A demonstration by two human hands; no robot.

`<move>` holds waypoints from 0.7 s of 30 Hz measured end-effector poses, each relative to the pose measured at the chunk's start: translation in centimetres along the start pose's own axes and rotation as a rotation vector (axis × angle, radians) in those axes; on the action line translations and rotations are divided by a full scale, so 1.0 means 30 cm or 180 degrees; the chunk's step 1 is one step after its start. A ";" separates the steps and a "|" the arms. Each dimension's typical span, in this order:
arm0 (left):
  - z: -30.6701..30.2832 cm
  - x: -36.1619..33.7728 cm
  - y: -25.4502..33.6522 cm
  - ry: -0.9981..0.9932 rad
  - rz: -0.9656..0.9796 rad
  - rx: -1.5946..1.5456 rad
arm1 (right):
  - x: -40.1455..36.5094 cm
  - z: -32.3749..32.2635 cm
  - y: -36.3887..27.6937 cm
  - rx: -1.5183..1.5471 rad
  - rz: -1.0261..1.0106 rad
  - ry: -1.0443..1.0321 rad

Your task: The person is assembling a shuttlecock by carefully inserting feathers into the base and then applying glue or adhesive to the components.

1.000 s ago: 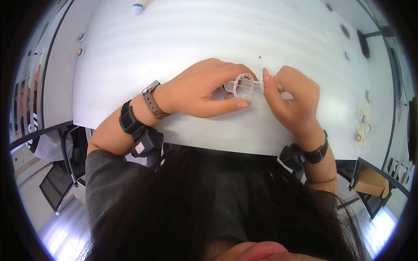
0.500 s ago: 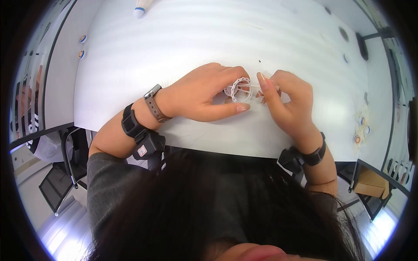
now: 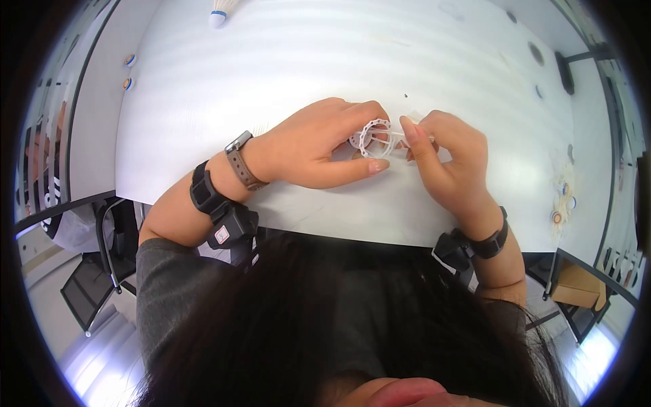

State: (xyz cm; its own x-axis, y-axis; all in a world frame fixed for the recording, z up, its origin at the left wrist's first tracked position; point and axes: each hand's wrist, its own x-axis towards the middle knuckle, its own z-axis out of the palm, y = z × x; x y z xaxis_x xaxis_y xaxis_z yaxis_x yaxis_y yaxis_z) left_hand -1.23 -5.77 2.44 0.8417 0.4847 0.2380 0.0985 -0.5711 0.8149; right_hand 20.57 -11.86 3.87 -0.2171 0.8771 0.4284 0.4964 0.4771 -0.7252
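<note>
My left hand grips a white ring-shaped frame with small holes round its rim, between the thumb below and the fingers above. To the right of it my right hand pinches a thin white feather-like piece between thumb and fingers. The piece reaches from the right fingertips to the ring. Some of the right fingers are hidden behind the thumb. Both hands are over the white table.
A shuttlecock lies at the far left. Two small round corks sit by the left panel. Several used shuttlecock parts lie at the right. A dark speck is beyond the hands. A cardboard box stands below at right.
The right fingers have shifted slightly, and the white piece between them is turned a little differently. The ring has tilted slightly in my left hand.
</note>
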 end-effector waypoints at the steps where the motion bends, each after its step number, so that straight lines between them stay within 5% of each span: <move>1: 0.002 -0.001 -0.001 0.0002 0.0029 0.0013 | -0.001 0.000 -0.002 -0.0055 -0.0018 -0.0011; 21: -0.004 -0.003 0.000 -0.0130 0.0061 -0.0006 | 0.010 -0.010 -0.015 -0.0547 -0.0540 -0.0015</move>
State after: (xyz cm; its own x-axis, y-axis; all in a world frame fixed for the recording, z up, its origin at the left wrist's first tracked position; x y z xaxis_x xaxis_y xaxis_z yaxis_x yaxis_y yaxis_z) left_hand -1.37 -5.73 2.48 0.8644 0.4462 0.2318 0.0812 -0.5789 0.8113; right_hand 20.54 -11.83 4.47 -0.3133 0.7856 0.5336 0.5881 0.6017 -0.5405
